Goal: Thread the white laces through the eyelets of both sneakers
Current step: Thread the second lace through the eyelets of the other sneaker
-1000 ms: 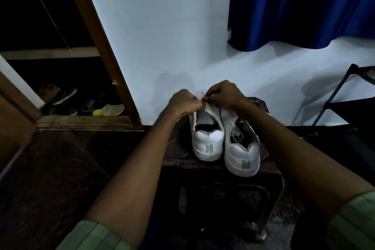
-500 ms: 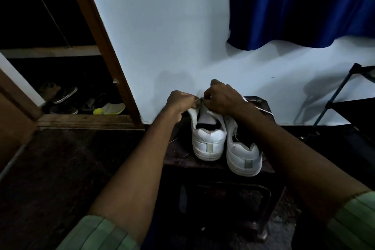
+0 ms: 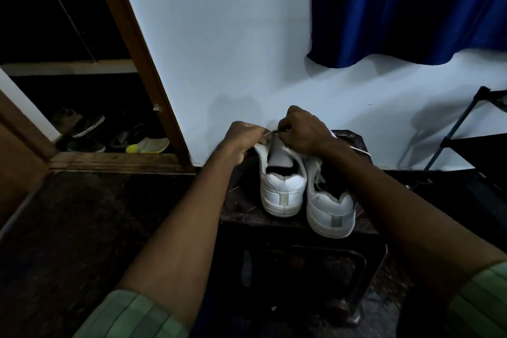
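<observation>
- Two white sneakers stand side by side, heels toward the viewer, on a small dark table [image 3: 296,223]: left sneaker [image 3: 282,186], right sneaker [image 3: 329,206] at its 4 o'clock.
- Left hand [image 3: 244,136] and right hand [image 3: 304,132], fingers curled, pinch a white lace [image 3: 270,133] over the left sneaker's tongue, at its 12 o'clock.

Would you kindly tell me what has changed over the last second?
Both hands, the left hand and right hand, shifted slightly away from the person along the left sneaker, still pinching the lace. The right sneaker and stool stayed put.
</observation>
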Demonstrator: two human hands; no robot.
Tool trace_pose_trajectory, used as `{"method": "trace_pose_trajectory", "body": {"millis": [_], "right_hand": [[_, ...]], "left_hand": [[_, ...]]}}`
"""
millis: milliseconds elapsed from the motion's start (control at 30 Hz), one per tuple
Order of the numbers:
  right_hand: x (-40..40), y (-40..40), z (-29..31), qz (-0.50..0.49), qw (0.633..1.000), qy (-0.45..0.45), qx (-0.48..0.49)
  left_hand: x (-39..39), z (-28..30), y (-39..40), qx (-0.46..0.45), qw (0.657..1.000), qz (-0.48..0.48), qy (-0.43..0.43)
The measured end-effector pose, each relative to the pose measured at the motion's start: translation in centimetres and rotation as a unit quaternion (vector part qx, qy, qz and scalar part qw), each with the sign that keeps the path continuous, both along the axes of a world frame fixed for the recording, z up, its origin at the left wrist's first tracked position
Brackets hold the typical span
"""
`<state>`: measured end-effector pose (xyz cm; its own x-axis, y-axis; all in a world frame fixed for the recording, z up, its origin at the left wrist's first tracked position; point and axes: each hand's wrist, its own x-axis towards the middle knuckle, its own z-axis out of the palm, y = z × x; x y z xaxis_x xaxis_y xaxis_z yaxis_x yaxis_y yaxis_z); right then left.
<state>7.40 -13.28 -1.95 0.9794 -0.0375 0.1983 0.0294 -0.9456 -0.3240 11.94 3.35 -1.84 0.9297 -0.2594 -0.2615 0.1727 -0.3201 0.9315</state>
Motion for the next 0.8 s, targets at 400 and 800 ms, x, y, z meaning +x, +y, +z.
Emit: {"method": "trace_pose_trajectory", "body": {"millis": [400,800], "right_hand": [[0.5,0.4,-1.0,-0.012,1.000,-0.015,0.006],[0.1,-0.4,-0.4,-0.017,0.998,0.016,0.050]], "left_hand": [[-0.3,-2.2,-1.0,-0.115,0.987,0.096,0.060],[1.6,-0.6,-1.0,-0.143,0.960,0.170,-0.170]]}}
